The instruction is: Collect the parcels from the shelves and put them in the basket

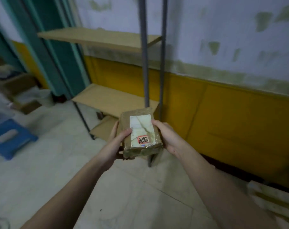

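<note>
Both hands, left (118,142) and right (167,138), clasp the parcel (140,134) between them, carrying stage; next, finding the unseen basket

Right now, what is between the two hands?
In the head view, the brown taped parcel sits between them. The left hand grips one side, the right hand grips the other; nothing else is there.
</note>
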